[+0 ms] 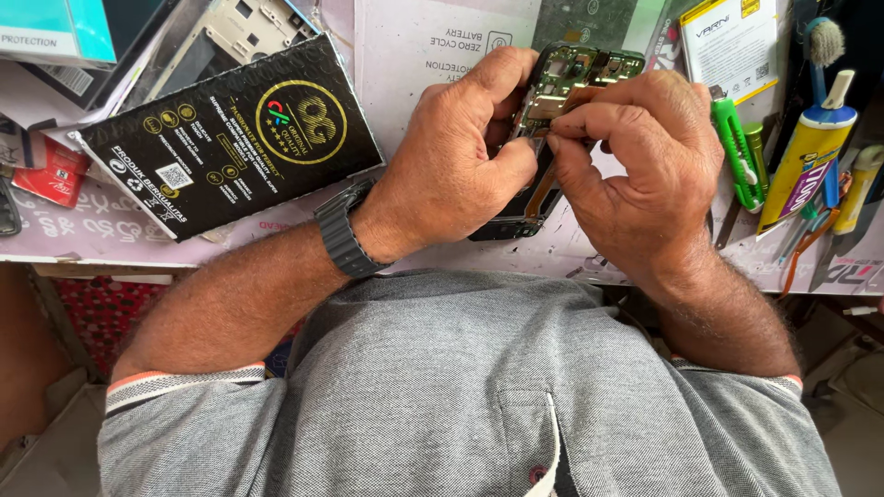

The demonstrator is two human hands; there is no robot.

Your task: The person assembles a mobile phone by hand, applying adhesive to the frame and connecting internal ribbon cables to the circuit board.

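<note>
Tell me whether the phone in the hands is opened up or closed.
Opened up: the phone shows bare green circuitry and metal frame, no cover, held between the left hand and right hand.

A flat black package [230, 138] with a gold round emblem and small gold and white symbols lies tilted on the bench, left of the hands. At the top left corner sits a teal and white box [55, 28], partly cut off by the frame's edge. Below it, at the far left, a small red packet [51, 175] lies on the bench surface. Under the hands spreads a pale pinkish-white printed sheet [424, 46] with grey lettering. At the top right stands a white rectangular label [732, 46] with a yellow border. Right of it, a yellow tube [808, 161] with a purple and red label leans among the tools.
</note>
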